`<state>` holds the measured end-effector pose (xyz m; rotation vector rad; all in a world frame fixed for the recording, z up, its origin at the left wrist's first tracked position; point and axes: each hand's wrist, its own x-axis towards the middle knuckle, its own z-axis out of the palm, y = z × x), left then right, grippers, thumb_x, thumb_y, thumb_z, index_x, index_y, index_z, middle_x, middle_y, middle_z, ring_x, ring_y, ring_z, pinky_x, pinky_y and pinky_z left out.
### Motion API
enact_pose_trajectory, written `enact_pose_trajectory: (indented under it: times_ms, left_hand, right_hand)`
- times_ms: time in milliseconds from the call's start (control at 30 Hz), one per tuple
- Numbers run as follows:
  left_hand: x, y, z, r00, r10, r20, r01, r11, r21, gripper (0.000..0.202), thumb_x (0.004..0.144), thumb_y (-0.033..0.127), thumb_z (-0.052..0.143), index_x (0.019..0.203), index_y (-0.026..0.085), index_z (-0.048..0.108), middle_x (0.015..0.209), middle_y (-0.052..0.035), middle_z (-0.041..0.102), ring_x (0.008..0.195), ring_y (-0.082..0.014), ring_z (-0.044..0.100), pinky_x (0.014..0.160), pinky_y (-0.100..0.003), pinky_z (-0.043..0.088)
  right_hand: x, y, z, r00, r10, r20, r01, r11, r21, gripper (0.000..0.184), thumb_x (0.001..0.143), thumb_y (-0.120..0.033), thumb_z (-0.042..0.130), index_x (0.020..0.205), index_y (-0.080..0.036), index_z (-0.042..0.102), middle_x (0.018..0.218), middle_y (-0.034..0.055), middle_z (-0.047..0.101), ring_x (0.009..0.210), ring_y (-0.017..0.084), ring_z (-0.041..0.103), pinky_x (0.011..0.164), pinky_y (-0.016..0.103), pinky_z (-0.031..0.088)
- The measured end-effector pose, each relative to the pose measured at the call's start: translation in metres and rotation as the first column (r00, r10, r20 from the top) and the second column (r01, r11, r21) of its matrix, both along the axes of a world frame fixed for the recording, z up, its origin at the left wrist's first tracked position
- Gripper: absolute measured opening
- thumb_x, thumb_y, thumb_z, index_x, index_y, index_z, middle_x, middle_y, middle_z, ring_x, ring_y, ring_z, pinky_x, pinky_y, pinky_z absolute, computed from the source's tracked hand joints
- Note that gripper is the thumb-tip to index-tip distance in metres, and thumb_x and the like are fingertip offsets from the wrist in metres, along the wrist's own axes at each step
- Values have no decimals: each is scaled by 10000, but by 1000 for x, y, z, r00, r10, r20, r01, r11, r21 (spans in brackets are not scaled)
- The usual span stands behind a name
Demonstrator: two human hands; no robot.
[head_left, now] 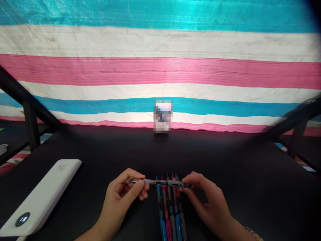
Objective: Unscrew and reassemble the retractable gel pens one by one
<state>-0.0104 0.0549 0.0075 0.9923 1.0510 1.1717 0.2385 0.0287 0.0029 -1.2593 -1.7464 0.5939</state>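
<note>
A slim grey pen (160, 182) is held crosswise just above a black table (100, 154). My left hand (122, 197) pinches its left part between thumb and fingers. My right hand (208, 201) pinches its right end by the clip. Beneath the held pen, several pens (172, 214) lie side by side, blue, red and grey, pointing away from me.
A white power bank (42, 197) lies at the table's left edge. A small blurred card (163, 115) stands at the table's far edge. A striped pink, white and blue tarp (160, 70) hangs behind. Black frame bars (27, 113) flank both sides.
</note>
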Motion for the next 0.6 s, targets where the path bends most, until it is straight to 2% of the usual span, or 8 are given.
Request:
enact_pose_trajectory:
  times_ms: [67,133,200,267,300,400,600]
  left_hand:
    - [0,-1,-1,1000,-15,3,15,1000,7,176,845,345,789,857,176,743,694,-35,756,589,-132,650,569,-202,517]
    - [-1,-1,-2,999,-36,-1,36,999,17,169,849,339,787,866,176,744,699,-35,755,592,-134,654,569,-206,519]
    - [-2,-1,-3,999,-43,-4,43,999,21,169,856,338,782,873,175,742,703,-34,754,596,-138,656,574,-213,523]
    - [-4,-1,-4,999,-48,-8,48,999,20,163,870,337,770,885,179,737,713,-31,756,606,-137,658,586,-215,525]
    - [-5,0,-5,999,-53,-10,53,998,18,156,880,335,761,894,183,733,720,-28,758,613,-136,659,595,-216,527]
    - [-7,0,-8,996,-91,-12,91,996,20,130,903,325,740,914,196,726,737,-20,759,630,-136,662,606,-217,527]
    - [-8,0,-12,994,-107,-22,107,994,32,121,916,321,728,922,200,722,719,-10,749,613,-129,663,590,-208,522]
  right_hand:
    - [0,0,2,999,36,31,-36,999,6,97,952,-196,622,886,-252,666,715,23,667,575,182,594,546,292,468]
    - [1,1,4,995,84,56,-83,996,-14,224,992,-212,548,790,-234,643,660,19,613,569,179,574,539,290,449]
    - [1,1,5,992,105,62,-104,994,-16,193,1001,-219,534,850,-228,654,703,22,635,597,179,592,555,281,464]
    - [0,1,3,995,80,60,-82,996,22,81,973,-206,589,1021,-234,647,799,21,683,623,171,615,578,266,492]
    - [0,1,2,996,67,64,-70,996,50,125,956,-193,613,1071,-239,628,831,17,693,624,164,617,583,258,499]
    - [-1,1,1,991,78,107,-89,991,104,71,967,-166,583,973,-232,608,760,-6,648,586,146,578,566,246,474]
    - [0,2,6,977,133,170,-153,982,111,161,1025,-198,490,889,-209,576,685,-4,578,606,165,539,574,267,428]
